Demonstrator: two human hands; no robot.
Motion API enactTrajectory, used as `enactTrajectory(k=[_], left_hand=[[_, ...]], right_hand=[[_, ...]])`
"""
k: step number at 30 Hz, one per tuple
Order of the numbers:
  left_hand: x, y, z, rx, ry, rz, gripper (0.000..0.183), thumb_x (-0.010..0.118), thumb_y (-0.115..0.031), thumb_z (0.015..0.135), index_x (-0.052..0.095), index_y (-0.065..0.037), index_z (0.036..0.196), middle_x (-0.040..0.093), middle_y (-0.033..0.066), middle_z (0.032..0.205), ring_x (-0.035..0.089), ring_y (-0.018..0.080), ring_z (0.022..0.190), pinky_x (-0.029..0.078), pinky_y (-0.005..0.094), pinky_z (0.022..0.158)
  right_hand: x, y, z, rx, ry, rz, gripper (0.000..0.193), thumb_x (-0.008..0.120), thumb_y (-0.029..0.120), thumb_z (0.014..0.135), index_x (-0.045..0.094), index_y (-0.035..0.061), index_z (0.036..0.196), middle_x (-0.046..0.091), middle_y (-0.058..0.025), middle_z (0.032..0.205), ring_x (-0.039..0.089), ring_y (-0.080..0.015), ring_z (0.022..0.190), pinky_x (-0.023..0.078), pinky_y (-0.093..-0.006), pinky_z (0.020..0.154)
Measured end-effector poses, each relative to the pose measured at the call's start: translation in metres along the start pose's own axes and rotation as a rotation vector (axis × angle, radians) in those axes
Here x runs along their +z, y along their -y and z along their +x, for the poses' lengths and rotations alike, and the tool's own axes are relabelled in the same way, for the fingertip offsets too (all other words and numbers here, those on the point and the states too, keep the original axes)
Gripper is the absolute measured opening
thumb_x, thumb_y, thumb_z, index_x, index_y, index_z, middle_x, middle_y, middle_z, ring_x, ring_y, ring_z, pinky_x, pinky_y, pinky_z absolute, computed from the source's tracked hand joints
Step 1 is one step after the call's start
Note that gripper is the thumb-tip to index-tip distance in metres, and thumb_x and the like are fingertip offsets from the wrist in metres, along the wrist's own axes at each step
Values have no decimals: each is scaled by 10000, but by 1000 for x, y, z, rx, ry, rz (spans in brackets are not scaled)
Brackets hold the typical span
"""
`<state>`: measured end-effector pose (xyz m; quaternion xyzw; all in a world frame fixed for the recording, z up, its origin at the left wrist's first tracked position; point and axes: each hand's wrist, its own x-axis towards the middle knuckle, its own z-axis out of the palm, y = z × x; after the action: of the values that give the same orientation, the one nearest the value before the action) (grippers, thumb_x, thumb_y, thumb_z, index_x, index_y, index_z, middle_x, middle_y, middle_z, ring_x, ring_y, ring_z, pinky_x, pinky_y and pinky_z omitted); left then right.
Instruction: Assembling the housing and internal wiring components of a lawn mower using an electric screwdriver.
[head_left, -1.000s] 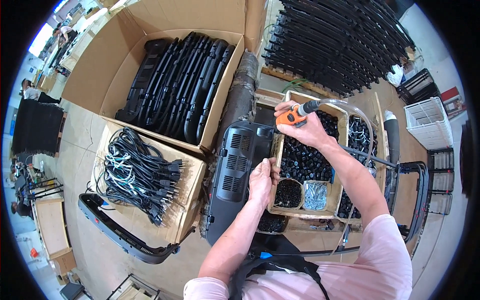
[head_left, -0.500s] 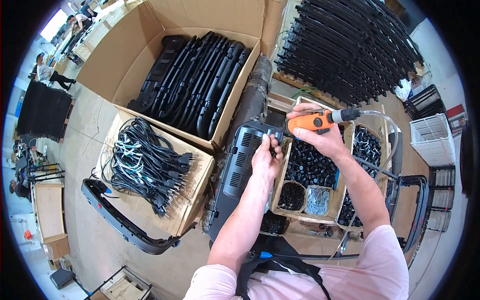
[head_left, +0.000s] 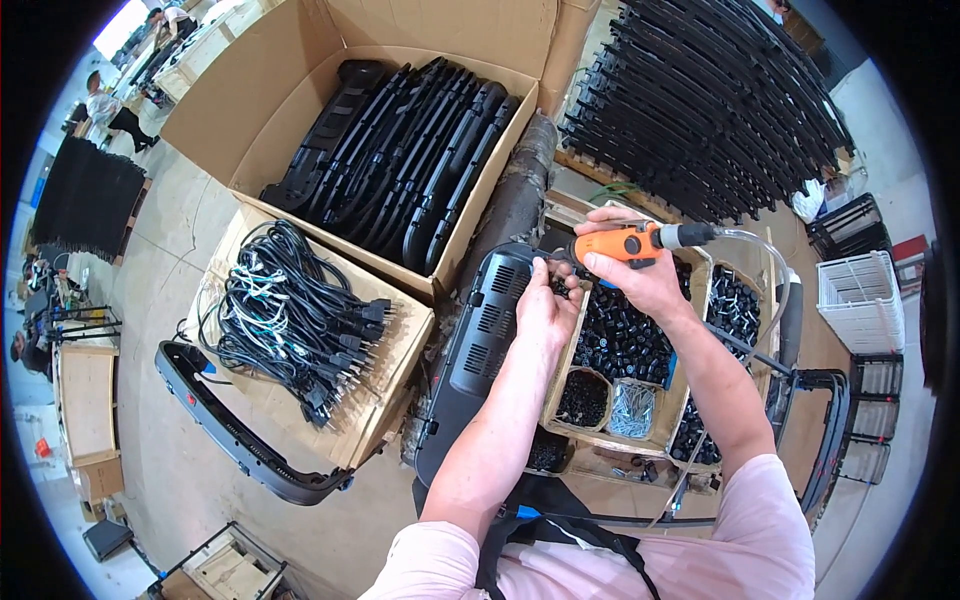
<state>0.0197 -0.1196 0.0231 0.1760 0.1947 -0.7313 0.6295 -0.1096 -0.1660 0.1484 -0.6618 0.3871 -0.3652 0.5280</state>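
Note:
My right hand [head_left: 640,275] grips an orange air screwdriver [head_left: 605,243], held level over the bins, its nose pointing left. A clear hose [head_left: 765,245] runs from its back end. My left hand [head_left: 545,308] is curled around several small black screws [head_left: 562,287], partly hidden by the fingers. Its thumb and fingertips are close to the driver's nose, above the far end of a long black vented housing [head_left: 482,335]. Whether a screw sits on the driver tip is too small to tell.
Wooden bins on the right hold black caps [head_left: 625,330], small black screws [head_left: 583,398], silver screws [head_left: 632,408] and black bolts [head_left: 735,305]. Left lie bundled power cords [head_left: 290,320] and a curved black frame [head_left: 235,425]. Behind are a carton [head_left: 250,110] of black frames and stacked black bars [head_left: 700,110].
My left hand has shifted slightly right, bringing its fingertips closer to the driver's nose. The driver has stayed nearly in place. The whole view has tilted a little.

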Motion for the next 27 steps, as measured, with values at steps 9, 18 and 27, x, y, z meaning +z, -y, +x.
enactTrajectory(k=[9,18,27], left_hand=[[-11,8,-36,-54,-61,402,334,445,-269,1167,636,-23,1288,685,39,996,640,143,819,542,265,683],[-30,-5,-42,-45,70,552,292,542,-248,1137,657,-57,1326,660,-15,886,589,97,736,490,242,649],[-28,-10,-42,140,-88,624,139,632,-180,1092,630,-66,1170,741,39,961,622,106,720,518,248,629]], right_hand=[[6,-23,37,23,17,-149,539,842,116,868,606,25,1344,730,-112,1222,687,-188,1166,548,-376,1058],[19,-28,50,-11,72,-289,329,818,113,821,727,40,1129,754,-64,1052,706,-152,1004,570,-343,969],[19,-27,53,-14,91,-276,277,816,129,814,739,47,1068,745,-35,1000,690,-132,938,570,-321,906]])
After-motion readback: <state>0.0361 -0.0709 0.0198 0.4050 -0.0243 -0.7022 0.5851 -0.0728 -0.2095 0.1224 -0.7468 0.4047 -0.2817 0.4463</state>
